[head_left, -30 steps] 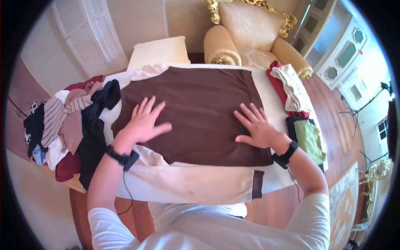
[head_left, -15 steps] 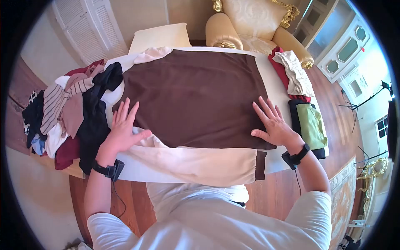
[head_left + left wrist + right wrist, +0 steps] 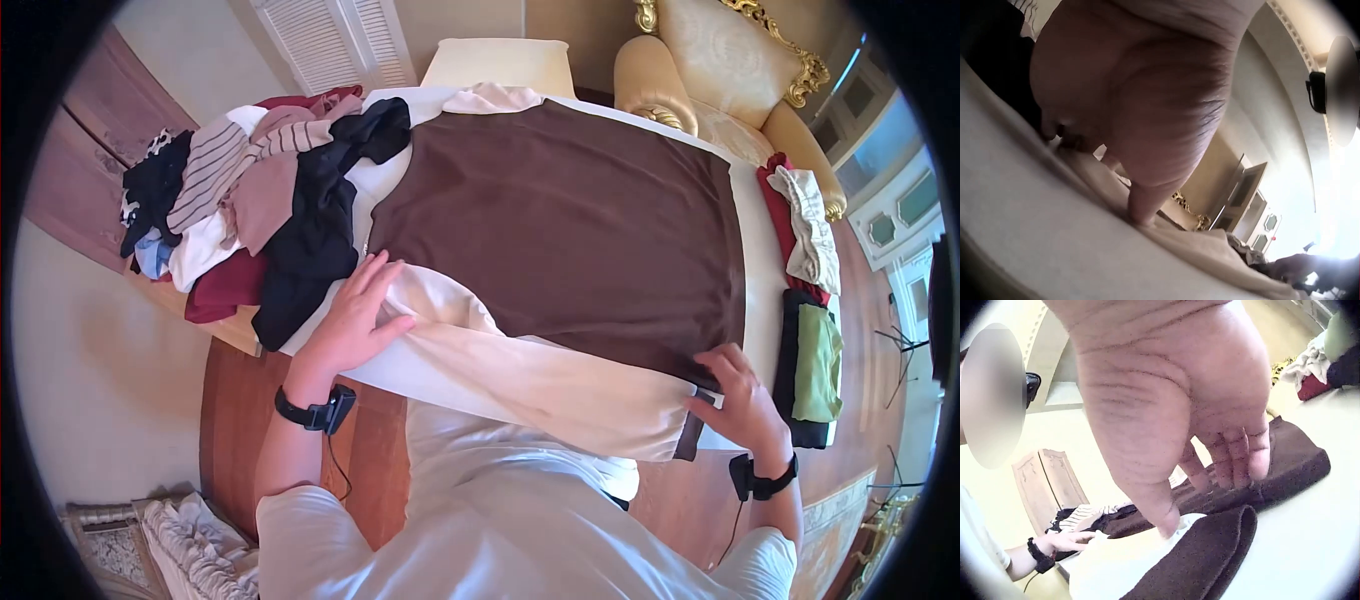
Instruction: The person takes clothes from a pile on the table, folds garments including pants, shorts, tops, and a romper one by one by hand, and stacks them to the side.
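Note:
A brown garment (image 3: 580,220) with cream sleeves lies spread out; one cream sleeve (image 3: 560,390) runs along the near edge to a brown cuff (image 3: 688,440). My left hand (image 3: 355,315) rests at the shoulder end of this sleeve, thumb and fingers apart; in the left wrist view the thumb of the left hand (image 3: 1141,112) touches cream cloth. My right hand (image 3: 742,400) is at the cuff end. In the right wrist view, the thumb of the right hand (image 3: 1172,400) touches the sleeve by the cuff (image 3: 1210,556), and its bent fingers are at the brown body cloth.
A heap of mixed clothes (image 3: 250,200) lies at the table's left end. At the right are folded red and white garments (image 3: 808,235) and a green one (image 3: 818,365) on black cloth. Beyond the white table (image 3: 760,270) stand a gold armchair (image 3: 720,80) and a cream stool (image 3: 497,65).
Both hands have moved from the brown cloth toward the near sleeve, the right one down to the cuff end. The head view has shifted, so the table appears farther right and tilted.

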Available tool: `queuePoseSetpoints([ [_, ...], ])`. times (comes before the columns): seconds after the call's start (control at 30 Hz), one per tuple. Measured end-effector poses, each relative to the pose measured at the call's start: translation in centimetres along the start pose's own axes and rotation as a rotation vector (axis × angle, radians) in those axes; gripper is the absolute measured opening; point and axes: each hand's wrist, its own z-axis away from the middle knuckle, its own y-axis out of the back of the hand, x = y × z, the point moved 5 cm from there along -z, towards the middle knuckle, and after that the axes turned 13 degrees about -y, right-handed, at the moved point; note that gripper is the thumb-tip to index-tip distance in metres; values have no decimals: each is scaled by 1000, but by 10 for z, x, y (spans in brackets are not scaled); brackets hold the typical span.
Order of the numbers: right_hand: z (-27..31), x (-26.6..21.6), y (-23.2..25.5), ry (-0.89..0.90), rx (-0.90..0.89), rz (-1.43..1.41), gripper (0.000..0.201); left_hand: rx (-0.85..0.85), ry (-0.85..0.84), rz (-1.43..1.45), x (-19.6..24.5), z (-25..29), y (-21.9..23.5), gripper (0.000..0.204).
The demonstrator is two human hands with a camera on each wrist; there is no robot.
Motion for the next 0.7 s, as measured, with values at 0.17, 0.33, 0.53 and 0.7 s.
queuePoseSetpoints([
  [0.17,2,9,-6,-156,-32,14,44,33,24,12,9,1,5,65],
  [0.33,2,10,-14,-74,-88,40,31,76,-78,39,32,-3,6,63],
  [0.53,12,-7,7,41,36,-91,19,76,-188,88,43,-2,-6,30],
  [0.7,24,-40,40,-12,-152,-284,16,100,-74,81,36,-1,-2,32],
])
